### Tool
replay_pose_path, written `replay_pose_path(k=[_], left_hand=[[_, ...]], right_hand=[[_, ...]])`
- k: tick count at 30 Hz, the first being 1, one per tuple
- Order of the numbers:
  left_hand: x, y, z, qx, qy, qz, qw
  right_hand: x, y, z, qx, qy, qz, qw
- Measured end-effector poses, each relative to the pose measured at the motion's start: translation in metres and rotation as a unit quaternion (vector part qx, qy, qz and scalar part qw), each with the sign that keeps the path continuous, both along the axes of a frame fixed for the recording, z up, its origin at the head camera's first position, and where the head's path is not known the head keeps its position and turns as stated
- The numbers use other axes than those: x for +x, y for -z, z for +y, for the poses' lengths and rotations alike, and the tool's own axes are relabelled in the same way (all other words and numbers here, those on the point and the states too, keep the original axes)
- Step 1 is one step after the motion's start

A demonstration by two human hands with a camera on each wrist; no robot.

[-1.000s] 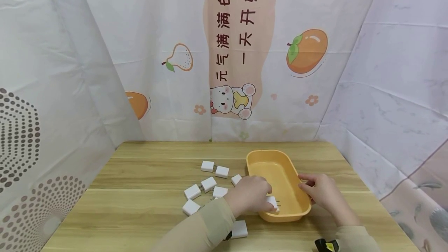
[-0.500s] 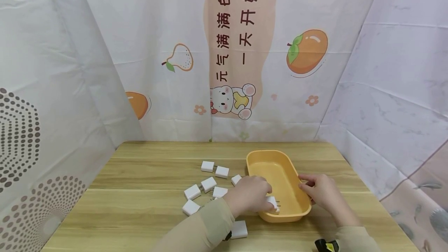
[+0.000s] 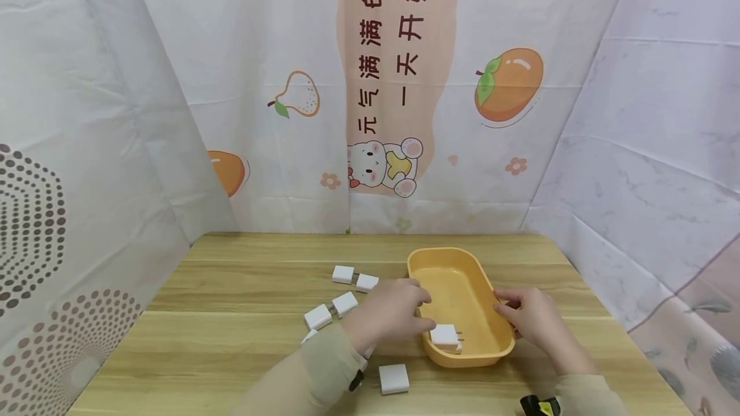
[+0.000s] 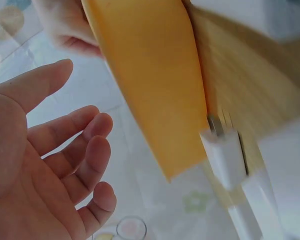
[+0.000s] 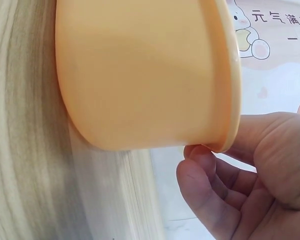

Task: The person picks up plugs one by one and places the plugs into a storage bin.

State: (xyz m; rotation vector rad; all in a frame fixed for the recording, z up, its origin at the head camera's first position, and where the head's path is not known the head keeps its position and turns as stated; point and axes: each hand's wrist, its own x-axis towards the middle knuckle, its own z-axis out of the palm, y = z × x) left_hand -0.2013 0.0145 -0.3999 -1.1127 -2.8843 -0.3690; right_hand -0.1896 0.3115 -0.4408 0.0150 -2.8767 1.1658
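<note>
And away it went! The left hand (image 3: 390, 314) had come off the white charger (image 3: 444, 334), fingers apart, leaving it in the near end of the orange tray (image 3: 459, 297), seemingly placed; the right hand (image 3: 528, 314) pinched the right rim. Loose chargers (image 3: 345, 304) lay left on the bench (image 3: 248, 313).

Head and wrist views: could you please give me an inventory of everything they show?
Table: 1, wood-grain brown, lower part of head view
Tray: 1, yellow-orange, on the table, right of centre
Plugs in tray: at least 1, white, near end
Plugs on table: at least 6, white, left of the tray, some partly hidden
Sheets: count unclear, mostly white with prints, behind and beside the table
Straps: 2, black, one with yellow, at the wrists
Sleeves: 2, beige, on the arms
Left hand: 1, bare, at the tray's left rim
Right hand: 1, bare, pinching the tray's right rim
</note>
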Motion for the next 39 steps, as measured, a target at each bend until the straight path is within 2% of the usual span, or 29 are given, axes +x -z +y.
replay_pose_path(k=[7, 17, 24, 39], left_hand=[[-0.003, 0.001, -0.025, 0.01, -0.01, 0.013, 0.9998], [0.001, 0.001, -0.051, -0.004, -0.013, 0.035, 0.9993], [0.003, 0.003, -0.067, 0.007, -0.026, 0.013, 0.9995], [0.005, 0.005, -0.093, 0.028, -0.044, -0.012, 0.9985]], right_hand=[[0.004, -0.001, 0.003, 0.007, 0.006, 0.001, 1.0], [0.006, 0.0, 0.003, 0.041, -0.002, 0.033, 0.9986], [0.004, 0.0, -0.004, 0.06, -0.013, 0.031, 0.9976], [0.003, 0.0, -0.004, 0.086, -0.019, 0.043, 0.9952]])
